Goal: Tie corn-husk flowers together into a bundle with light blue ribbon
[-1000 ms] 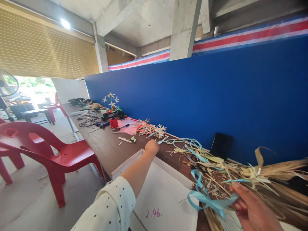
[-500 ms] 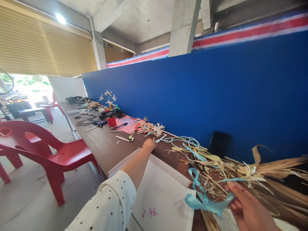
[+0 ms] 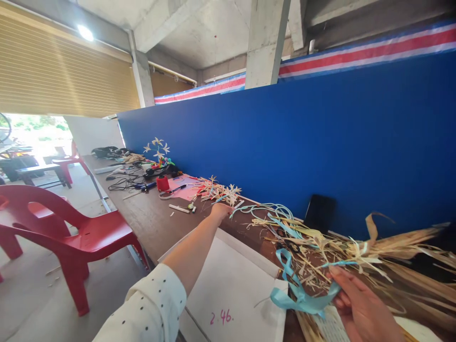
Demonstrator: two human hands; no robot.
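My right hand (image 3: pixel 356 297) pinches the blue-wrapped stem of a corn-husk flower (image 3: pixel 359 256), whose pale petals point away to the right. From these fingers a light blue ribbon (image 3: pixel 302 301) trails left in loops over a white box lid's edge. My left hand (image 3: pixel 221 210) is stretched far across the table, its fingers closed beside a white stick (image 3: pixel 238 205) and the end of a pale blue cord (image 3: pixel 281 209). What those fingers hold, if anything, is hidden. Just beyond them lies a bunch of finished husk flowers (image 3: pixel 231 194).
The white box lid (image 3: pixel 231 275), marked 2.46., lies under my left arm. Dry husk strips (image 3: pixel 409 244) pile up on the right, before a dark phone-like slab (image 3: pixel 320 213). A red tape roll (image 3: pixel 162 184), cables and tools lie farther left. A red chair (image 3: pixel 96 232) stands beside the table.
My left hand has reached slightly farther, toward the white stick and the flower bunch. My right hand keeps its pinch on the flower stem. The view has shifted a little.
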